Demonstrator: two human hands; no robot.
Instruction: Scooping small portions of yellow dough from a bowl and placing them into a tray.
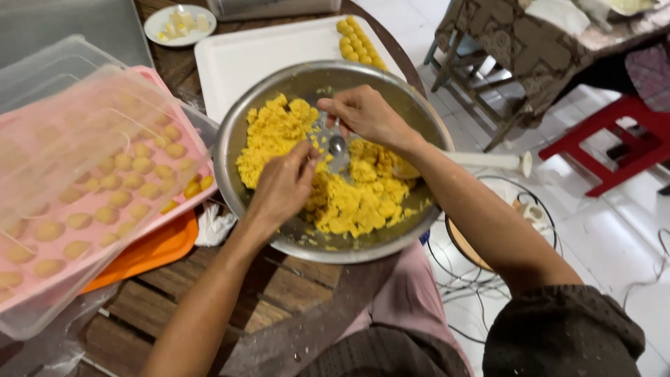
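I see R hand (366, 115) pinching spoon (337, 144), L hand (283, 187) fingers curled on dough (349, 195). Bowl (230, 150) overhangs bench (293, 293) edge; hard scoop could tip it.

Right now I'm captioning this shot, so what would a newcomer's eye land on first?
The metal bowl of bright yellow dough at the centre, with the left hand in the dough and the right hand holding a small spoon. To the left, stacked trays of dough balls under a clear lid.
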